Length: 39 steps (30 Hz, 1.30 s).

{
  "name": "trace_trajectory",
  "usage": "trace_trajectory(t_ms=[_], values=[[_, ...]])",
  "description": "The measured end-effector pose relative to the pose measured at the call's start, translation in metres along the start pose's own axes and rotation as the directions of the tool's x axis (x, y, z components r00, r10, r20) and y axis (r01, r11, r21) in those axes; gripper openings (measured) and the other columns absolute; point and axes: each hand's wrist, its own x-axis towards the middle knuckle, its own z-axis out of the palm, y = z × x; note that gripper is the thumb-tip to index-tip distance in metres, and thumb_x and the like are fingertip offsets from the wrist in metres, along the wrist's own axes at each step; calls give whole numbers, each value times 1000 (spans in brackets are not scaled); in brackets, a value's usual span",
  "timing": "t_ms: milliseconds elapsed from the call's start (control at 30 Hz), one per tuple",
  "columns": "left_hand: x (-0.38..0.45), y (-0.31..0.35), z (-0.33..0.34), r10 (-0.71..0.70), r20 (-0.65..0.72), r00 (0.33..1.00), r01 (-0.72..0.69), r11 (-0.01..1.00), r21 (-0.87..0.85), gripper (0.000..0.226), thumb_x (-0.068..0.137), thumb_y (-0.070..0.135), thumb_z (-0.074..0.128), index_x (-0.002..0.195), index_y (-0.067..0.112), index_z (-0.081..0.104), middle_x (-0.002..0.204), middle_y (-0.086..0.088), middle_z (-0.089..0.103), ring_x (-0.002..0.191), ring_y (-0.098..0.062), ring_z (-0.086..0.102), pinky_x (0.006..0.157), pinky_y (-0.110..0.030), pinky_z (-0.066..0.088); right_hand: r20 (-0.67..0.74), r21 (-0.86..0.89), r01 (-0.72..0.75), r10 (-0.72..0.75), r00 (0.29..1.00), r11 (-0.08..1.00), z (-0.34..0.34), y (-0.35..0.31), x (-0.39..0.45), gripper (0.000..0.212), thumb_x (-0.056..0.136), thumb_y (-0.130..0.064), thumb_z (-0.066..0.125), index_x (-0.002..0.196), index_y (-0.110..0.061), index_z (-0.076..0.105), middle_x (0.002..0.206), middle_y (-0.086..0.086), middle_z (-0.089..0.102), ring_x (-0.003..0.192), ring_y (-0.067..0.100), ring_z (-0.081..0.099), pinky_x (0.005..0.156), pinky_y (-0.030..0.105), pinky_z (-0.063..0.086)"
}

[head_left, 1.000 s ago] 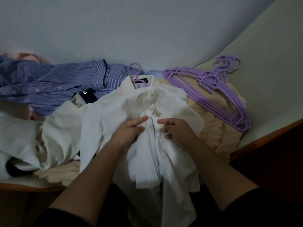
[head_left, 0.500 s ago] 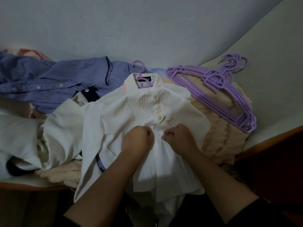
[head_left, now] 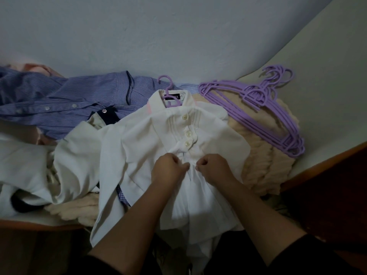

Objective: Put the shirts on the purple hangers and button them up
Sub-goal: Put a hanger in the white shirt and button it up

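Observation:
A white shirt (head_left: 139, 147) lies front-up on the bed, on a purple hanger (head_left: 168, 92) whose hook sticks out of the collar. Three cream buttons (head_left: 188, 133) down its placket are fastened. Just below the lowest one, my left hand (head_left: 168, 171) and my right hand (head_left: 213, 168) are side by side, both with fingers curled, pinching the two edges of the placket. The spot between them is hidden by my fingers.
A blue striped shirt (head_left: 59, 98) lies at the back left. A stack of spare purple hangers (head_left: 264, 114) rests on a beige fluffy blanket (head_left: 264, 167) at the right. More white clothes (head_left: 25, 165) are piled at the left. A wooden bed edge (head_left: 325, 161) runs along the right.
Both hands have slid down the placket from the third button, which is now fastened and uncovered. The fingers have curled tighter on the cloth.

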Motion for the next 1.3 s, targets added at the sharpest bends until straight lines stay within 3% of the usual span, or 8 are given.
trace_trajectory(t_ms=[133, 200, 333, 467, 733, 967, 1167, 1300], values=[[1, 0, 0, -20, 21, 1000, 21, 1000, -8, 15, 78, 22, 65, 65, 17, 59, 64, 6, 57, 72, -17, 60, 58, -24, 42, 1, 45, -49, 49, 999, 998, 0, 1, 0, 20, 88, -3, 54, 99, -8, 71, 103, 11, 69, 98, 26, 65, 92, 35, 50], [-2, -1, -4, -31, 21, 999, 33, 996, -79, 4, 80, 21, 65, 80, 17, 67, 77, 7, 63, 79, -14, 63, 70, -24, 50, 10, 55, -59, 59, 998, 997, -1, 1, 0, 26, 87, 0, 51, 103, -8, 70, 107, 11, 68, 100, 26, 64, 94, 35, 49], [-21, -6, -18, -30, 104, 994, 76, 881, -467, 10, 84, 12, 65, 86, 6, 74, 63, -5, 64, 54, -14, 56, 53, -22, 47, 41, 269, -95, 87, 995, 959, -2, -7, -3, 19, 87, 0, 53, 93, -7, 70, 86, 10, 68, 77, 23, 65, 76, 34, 54], [-37, -9, -28, 3, 147, 989, 87, 793, -603, 17, 87, 9, 62, 87, 18, 77, 74, -12, 72, 63, -15, 60, 62, -25, 51, 77, 472, -105, 78, 994, 875, -1, -19, -11, 19, 88, -1, 57, 75, -13, 64, 66, 5, 63, 59, 16, 61, 66, 30, 55], [-40, -6, -28, 91, 156, 984, 18, 808, -589, 22, 90, 12, 60, 93, 27, 76, 88, -17, 73, 88, -38, 68, 85, -46, 53, 62, 644, -60, 26, 998, 762, -5, -26, -26, 11, 87, 2, 59, 87, -5, 66, 68, 7, 64, 62, 13, 62, 59, 18, 53], [-40, -7, -28, 133, 134, 982, -29, 808, -589, 25, 89, 6, 59, 99, 23, 75, 88, -20, 72, 72, -20, 60, 74, -35, 53, 40, 635, -80, 70, 997, 768, -8, -24, -26, 12, 86, 3, 59, 82, -7, 65, 68, 9, 65, 60, 15, 62, 56, 19, 53], [-38, -8, -25, 132, 140, 981, -30, 823, -567, 24, 89, 7, 59, 98, 22, 76, 77, -6, 73, 64, -8, 59, 69, -26, 51, 99, 645, -107, 56, 993, 756, -11, -24, -26, 11, 88, 6, 56, 96, 5, 63, 66, 11, 61, 48, 8, 58, 53, 18, 52], [-36, -6, -25, 143, 145, 979, -37, 826, -562, 20, 91, 14, 59, 95, 23, 76, 83, -9, 74, 72, -18, 63, 66, -25, 50, 69, 633, -84, 52, 996, 769, -9, -20, -24, 12, 87, 5, 57, 97, 5, 64, 66, 9, 62, 47, 5, 59, 53, 18, 53]])
